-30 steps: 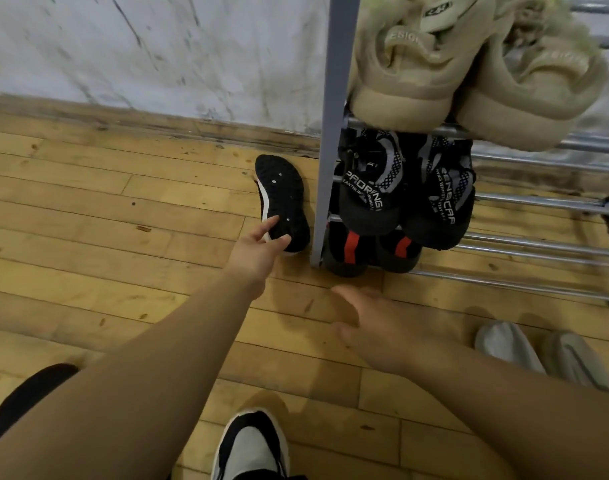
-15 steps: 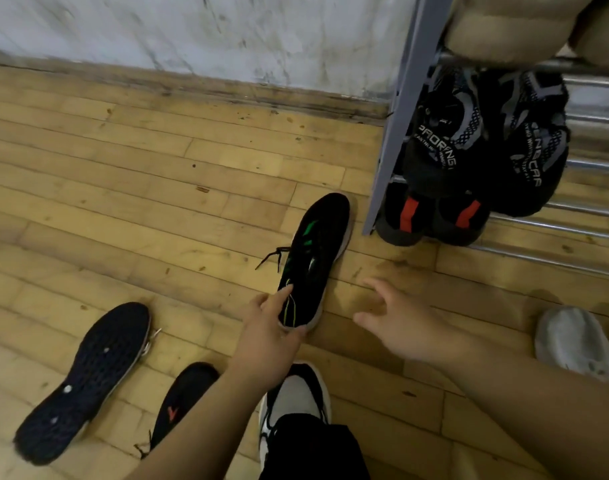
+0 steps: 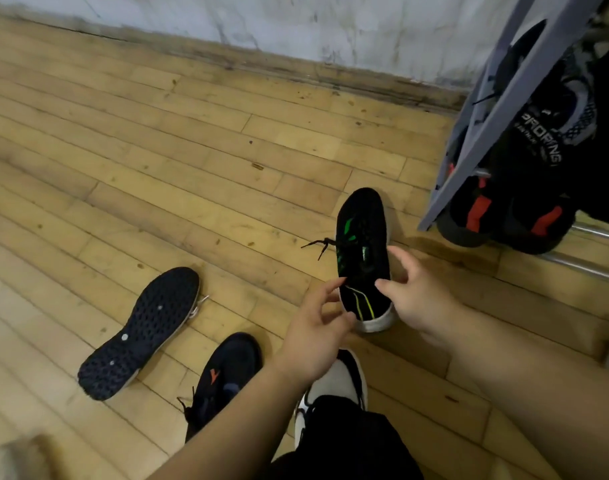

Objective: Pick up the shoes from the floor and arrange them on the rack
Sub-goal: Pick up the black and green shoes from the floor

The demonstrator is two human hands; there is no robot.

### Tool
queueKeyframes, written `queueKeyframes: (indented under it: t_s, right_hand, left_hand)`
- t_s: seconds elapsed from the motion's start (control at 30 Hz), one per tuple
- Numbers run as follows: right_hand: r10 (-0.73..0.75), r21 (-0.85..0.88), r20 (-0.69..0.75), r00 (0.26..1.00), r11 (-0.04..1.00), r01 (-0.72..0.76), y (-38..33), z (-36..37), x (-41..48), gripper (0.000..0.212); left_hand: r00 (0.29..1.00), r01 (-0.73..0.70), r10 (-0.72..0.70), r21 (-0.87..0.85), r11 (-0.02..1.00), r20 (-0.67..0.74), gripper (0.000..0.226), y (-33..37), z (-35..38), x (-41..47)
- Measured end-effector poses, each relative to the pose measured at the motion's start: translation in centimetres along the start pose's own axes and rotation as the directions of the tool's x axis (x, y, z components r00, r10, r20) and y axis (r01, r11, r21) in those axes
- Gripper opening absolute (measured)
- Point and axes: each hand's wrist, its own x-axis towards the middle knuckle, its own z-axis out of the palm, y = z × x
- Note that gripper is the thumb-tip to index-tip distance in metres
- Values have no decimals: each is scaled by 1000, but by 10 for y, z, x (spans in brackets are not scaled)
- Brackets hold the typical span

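- Black knit upper with green flecks over a white rubber sole: the shoe (image 3: 363, 244) stands upright on the floor (image 3: 192, 168), toe toward the floor's far edge, just left of the rack (image 3: 503, 109) post.
- The right hand (image 3: 413, 299) pinches its collar, thumb down the outer side and forefinger over the opening. The left hand (image 3: 316, 327) is at the heel, curled fingers touching it; I cannot tell whether it truly grips.
- Handling, as I judge it: light, with a soft, floppy upper and a stiffer sole. The knit gives a sure hold and nothing is fragile. It is best taken at the heel collar, since the toe would fold.
- A loose lace (image 3: 318, 244) trails off its left side and may snag on the bars.
- Toward the floor's left edge lies an upturned shoe (image 3: 140, 330), dimpled dark tread up. Just beside it is a dark shoe (image 3: 226, 372) with an orange mark.
- The rack is grey metal with thin bars, so shoes may tip. Black pairs (image 3: 476, 209) with red tabs sit there.
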Motion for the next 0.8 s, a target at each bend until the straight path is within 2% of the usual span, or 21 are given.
queueKeyframes:
  t_s: [0.1, 0.17, 0.23, 0.3, 0.37, 0.43, 0.5, 0.6, 0.67, 0.7, 0.73, 0.77, 0.8]
  right_hand:
    - [-56, 10, -20, 998, 998, 56, -11, 22, -10, 64]
    - [-91, 21, -6, 996, 996, 91, -20, 35, -17, 65]
    - [-115, 34, 26, 993, 993, 114, -29, 50, -25, 66]
    - [-116, 21, 66, 991, 993, 114, -36, 64, -31, 66]
    - [-90, -3, 113, 989, 996, 91, -38, 79, -35, 65]
    - [-64, -21, 164, 984, 997, 68, -39, 92, -37, 63]
    - [-35, -27, 183, 982, 999, 41, -39, 103, -38, 62]
    - [13, 26, 169, 986, 1000, -18, -39, 113, -40, 60]
    - [11, 60, 152, 988, 998, -20, -39, 115, -42, 59]
    - [-2, 74, 147, 989, 997, -9, -40, 114, -42, 58]
    - [-21, 82, 138, 990, 997, 10, -41, 112, -43, 57]
    - [-42, 80, 125, 991, 996, 32, -43, 111, -44, 57]
    - [-56, 67, 109, 992, 997, 49, -44, 109, -44, 57]
  left_hand:
    - [997, -44, 45, 6, 999, -71, 46, 14, -25, -18]
    - [990, -26, 45, 136, 990, -136, 48, 16, -55, -27]
    - [966, 10, 81, 350, 937, -244, 57, 3, -95, -32]
    - [936, 108, 105, 560, 821, -335, 66, -17, -137, -33]
    - [912, 285, 69, 744, 604, -405, 76, -37, -180, -30]
    - [884, 436, -20, 809, 395, -467, 84, -55, -217, -27]
    - [887, 458, -100, 830, 318, -451, 89, -74, -244, -27]
    - [897, 442, -162, 843, 305, -412, 94, -94, -255, -27]
    - [896, 442, -97, 847, 295, -434, 91, -96, -257, -22]
    - [906, 414, -57, 847, 333, -420, 87, -92, -257, -20]
    - [923, 357, -33, 821, 446, -383, 80, -84, -257, -19]
    - [943, 274, -23, 738, 617, -331, 72, -74, -257, -19]
    - [956, 189, -16, 576, 795, -292, 66, -62, -254, -19]
